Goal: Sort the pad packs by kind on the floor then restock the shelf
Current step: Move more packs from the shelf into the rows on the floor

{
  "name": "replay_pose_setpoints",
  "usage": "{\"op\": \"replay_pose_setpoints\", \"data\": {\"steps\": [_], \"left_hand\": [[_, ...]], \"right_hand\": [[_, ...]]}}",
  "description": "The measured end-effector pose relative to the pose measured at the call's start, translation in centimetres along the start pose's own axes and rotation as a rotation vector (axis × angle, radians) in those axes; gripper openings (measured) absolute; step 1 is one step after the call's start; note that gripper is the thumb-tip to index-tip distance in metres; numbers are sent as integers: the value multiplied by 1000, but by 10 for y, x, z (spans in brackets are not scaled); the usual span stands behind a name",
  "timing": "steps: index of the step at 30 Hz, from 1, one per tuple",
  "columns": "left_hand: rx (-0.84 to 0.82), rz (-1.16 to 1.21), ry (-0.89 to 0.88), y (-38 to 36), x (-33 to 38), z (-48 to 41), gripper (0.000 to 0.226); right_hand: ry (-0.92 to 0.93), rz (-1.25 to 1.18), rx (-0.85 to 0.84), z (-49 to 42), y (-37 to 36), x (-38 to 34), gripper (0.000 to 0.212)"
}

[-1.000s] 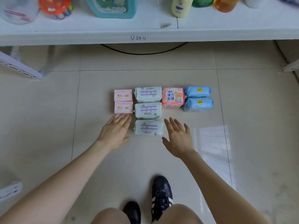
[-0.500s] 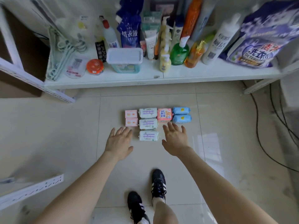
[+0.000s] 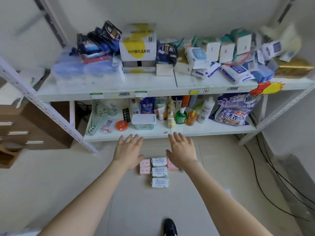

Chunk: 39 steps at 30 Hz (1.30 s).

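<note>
White-and-lilac pad packs [image 3: 159,172]: three in a column on the floor, centre frame. Small pink packs [image 3: 145,166]: two, just beside, frame-left. Left hand [image 3: 128,151], right hand [image 3: 181,151]: fingers spread wide, holding nothing, above the packs. White shelf [image 3: 153,94]: upper frame.

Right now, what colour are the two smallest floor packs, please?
The smallest packs are pink; head view.

Purple bag [image 3: 233,114] reads "DETERGENT"; white-yellow box [image 3: 138,46] reads "片仔癀饮品系列".
</note>
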<state>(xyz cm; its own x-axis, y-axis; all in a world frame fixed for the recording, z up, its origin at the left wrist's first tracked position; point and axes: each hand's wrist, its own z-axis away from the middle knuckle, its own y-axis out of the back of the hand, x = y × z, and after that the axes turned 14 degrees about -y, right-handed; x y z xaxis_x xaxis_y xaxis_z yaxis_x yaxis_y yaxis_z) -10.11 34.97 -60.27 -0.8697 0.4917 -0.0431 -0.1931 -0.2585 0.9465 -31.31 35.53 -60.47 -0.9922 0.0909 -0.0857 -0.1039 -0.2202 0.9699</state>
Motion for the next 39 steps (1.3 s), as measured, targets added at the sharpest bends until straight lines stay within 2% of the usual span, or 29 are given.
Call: {"op": "replay_pose_setpoints", "data": {"steps": [6, 11, 19, 27, 39], "left_hand": [[173, -84, 17, 88, -10, 34, 75], [328, -164, 45, 163, -22, 61, 75], [490, -265, 82, 271, -38, 85, 74], [672, -366, 96, 380, -57, 68, 75], [847, -445, 142, 510, -112, 14, 72]], "right_hand": [[37, 7, 182, 19, 93, -16, 69], [60, -24, 350, 33, 173, -26, 62], [78, -9, 557, 40, 277, -37, 67], [111, -42, 773, 12, 376, -35, 62], [178, -113, 924, -68, 492, -57, 61]]}}
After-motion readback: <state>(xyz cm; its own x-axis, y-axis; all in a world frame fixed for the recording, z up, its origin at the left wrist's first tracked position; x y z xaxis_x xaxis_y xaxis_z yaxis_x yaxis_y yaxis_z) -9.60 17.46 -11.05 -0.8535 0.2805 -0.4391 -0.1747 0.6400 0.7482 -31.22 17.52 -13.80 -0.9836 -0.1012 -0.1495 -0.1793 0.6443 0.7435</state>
